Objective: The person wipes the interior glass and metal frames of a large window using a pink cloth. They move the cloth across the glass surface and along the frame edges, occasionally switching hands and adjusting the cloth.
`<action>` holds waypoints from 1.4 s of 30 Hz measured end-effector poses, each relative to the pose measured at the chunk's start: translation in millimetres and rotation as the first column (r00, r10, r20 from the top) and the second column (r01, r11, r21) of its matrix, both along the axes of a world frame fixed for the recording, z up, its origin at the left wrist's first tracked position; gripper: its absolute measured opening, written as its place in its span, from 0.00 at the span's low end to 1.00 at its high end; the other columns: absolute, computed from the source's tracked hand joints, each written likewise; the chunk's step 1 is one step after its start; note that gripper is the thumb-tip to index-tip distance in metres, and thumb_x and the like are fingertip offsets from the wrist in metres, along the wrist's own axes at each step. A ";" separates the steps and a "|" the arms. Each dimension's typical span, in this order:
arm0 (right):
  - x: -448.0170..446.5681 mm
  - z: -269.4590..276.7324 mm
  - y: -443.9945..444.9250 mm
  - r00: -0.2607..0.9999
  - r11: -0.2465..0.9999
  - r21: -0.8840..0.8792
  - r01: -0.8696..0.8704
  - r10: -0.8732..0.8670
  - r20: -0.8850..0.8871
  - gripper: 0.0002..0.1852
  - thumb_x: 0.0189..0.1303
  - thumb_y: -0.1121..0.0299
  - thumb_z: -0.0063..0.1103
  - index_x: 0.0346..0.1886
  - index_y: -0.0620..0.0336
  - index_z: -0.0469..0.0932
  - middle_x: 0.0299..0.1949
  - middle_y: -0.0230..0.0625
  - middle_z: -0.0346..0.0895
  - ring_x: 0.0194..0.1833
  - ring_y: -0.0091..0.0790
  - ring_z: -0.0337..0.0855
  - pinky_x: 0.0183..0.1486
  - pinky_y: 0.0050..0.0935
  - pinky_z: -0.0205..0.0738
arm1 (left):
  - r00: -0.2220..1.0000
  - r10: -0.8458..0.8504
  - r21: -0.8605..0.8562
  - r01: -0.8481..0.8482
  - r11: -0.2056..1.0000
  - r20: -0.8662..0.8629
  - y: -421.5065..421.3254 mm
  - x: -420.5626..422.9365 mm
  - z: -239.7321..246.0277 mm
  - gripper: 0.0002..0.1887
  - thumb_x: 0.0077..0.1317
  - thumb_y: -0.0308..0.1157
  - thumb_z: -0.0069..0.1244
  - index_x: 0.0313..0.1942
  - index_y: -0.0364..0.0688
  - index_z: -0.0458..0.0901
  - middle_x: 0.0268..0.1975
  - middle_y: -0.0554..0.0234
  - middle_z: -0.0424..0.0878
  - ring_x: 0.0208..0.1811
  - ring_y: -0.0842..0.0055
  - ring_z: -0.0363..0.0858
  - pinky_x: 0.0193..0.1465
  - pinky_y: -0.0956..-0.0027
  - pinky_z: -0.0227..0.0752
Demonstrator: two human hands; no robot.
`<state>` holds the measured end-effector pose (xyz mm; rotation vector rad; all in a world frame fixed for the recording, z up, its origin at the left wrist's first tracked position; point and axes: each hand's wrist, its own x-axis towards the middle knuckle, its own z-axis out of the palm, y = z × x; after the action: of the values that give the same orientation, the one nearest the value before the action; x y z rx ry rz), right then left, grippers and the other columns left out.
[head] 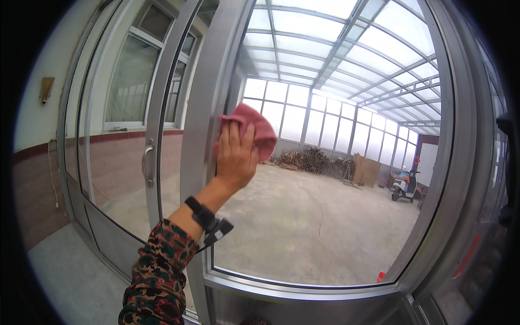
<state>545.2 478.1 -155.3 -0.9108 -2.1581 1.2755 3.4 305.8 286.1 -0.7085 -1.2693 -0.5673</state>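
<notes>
My left hand (237, 156) presses a pink cloth (264, 132) flat against the upper left part of a large glass pane (284, 227). The cloth bunches under my fingers and spreads out to their right. Its left edge reaches the grey metal upright (199, 134) of the frame. A black strap with a small device (209, 219) is around my wrist, below a patterned sleeve (158, 280). My right hand is out of view.
Left of the upright stands a glazed metal door with a curved handle (148, 162). A metal rail (300, 286) runs below the pane. Through the glass show a concrete yard, a stacked pile of firewood (313, 158), a brown board (365, 170) and a parked scooter (404, 187).
</notes>
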 end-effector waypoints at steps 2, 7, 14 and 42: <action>-4.5 -15.8 3.6 0.987 0.974 -0.226 0.014 -0.049 -0.151 0.16 0.71 0.73 0.37 0.46 0.72 0.78 0.37 0.47 0.86 0.39 0.45 0.89 0.46 0.42 0.82 | 0.997 -0.045 0.069 0.049 0.996 -0.058 7.0 -11.1 58.9 0.30 0.66 0.40 0.51 0.68 0.42 0.70 0.68 0.29 0.62 0.69 0.35 0.60 0.72 0.41 0.55; -6.3 -55.6 20.0 0.939 0.988 -0.136 -0.066 0.016 -0.343 0.18 0.77 0.66 0.41 0.45 0.75 0.76 0.36 0.51 0.83 0.37 0.51 0.88 0.49 0.47 0.84 | 0.998 -0.035 0.167 0.044 0.985 -0.055 17.1 -24.6 183.8 0.27 0.64 0.40 0.49 0.63 0.45 0.69 0.65 0.33 0.65 0.68 0.39 0.62 0.71 0.42 0.56; -18.3 -32.1 18.1 0.994 0.997 -0.080 0.005 -0.013 -0.108 0.16 0.73 0.64 0.45 0.43 0.68 0.78 0.33 0.47 0.85 0.40 0.46 0.89 0.45 0.39 0.83 | 0.980 -0.052 0.075 0.038 0.996 0.191 19.7 -5.8 221.3 0.31 0.63 0.42 0.49 0.67 0.49 0.66 0.69 0.37 0.62 0.71 0.43 0.59 0.74 0.44 0.50; 10.7 -24.2 13.4 0.975 0.989 0.099 0.114 -0.131 0.179 0.17 0.63 0.73 0.44 0.47 0.56 0.84 0.46 0.42 0.87 0.50 0.49 0.85 0.55 0.41 0.76 | 0.871 -0.421 -0.407 0.300 0.863 -0.251 208.7 143.2 49.2 0.25 0.59 0.40 0.56 0.58 0.47 0.79 0.66 0.51 0.71 0.73 0.52 0.62 0.73 0.42 0.50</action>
<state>555.8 491.5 -179.5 -1.1465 -2.2394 1.0647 146.7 514.6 335.3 -1.3171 -0.9254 -0.4990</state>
